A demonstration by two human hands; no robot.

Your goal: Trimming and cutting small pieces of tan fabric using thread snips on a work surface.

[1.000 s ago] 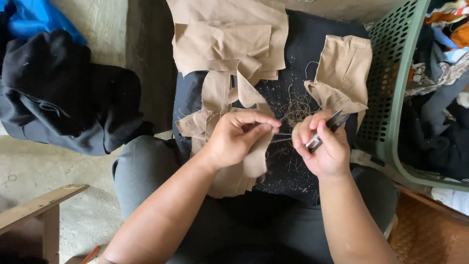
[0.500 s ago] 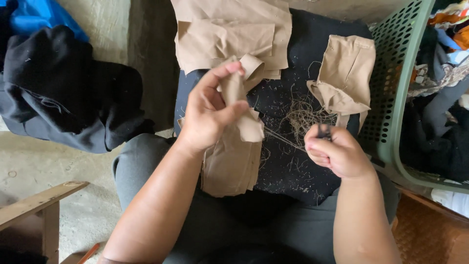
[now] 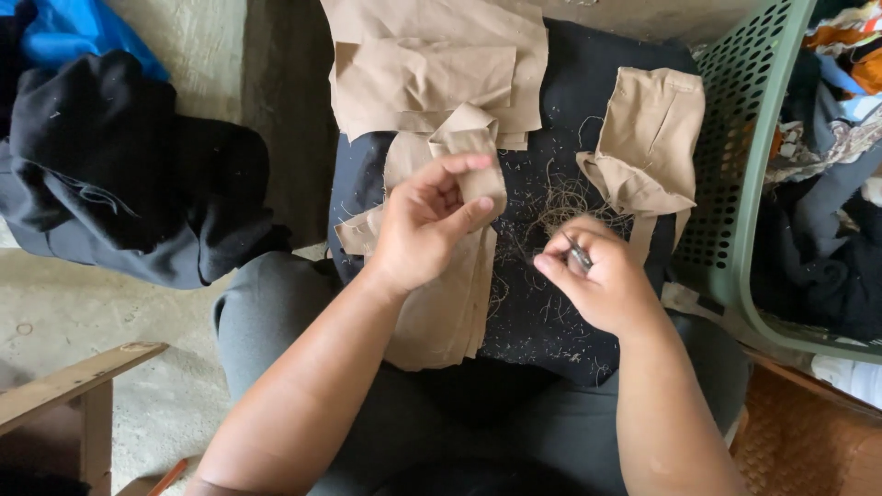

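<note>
One tan cloth strip (image 3: 478, 174) between left fingers (image 3: 459, 165)

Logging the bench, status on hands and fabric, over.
Left hand pinching tan fabric piece. Right hand gripping small metal tool. Loose threads on black cloth.

This is looking like an informal home sewing corner rather than a factory floor. Beyond the left hand (image 3: 418, 234), a heap of dark garments (image 3: 119, 174) is lying on a bare concrete floor (image 3: 64, 303). Just right of the right hand (image 3: 602, 285), a green plastic laundry basket (image 3: 735, 184) is holding mixed clothes. Cut tan fabric pieces (image 3: 432, 64) are lying ahead of both hands.
</note>
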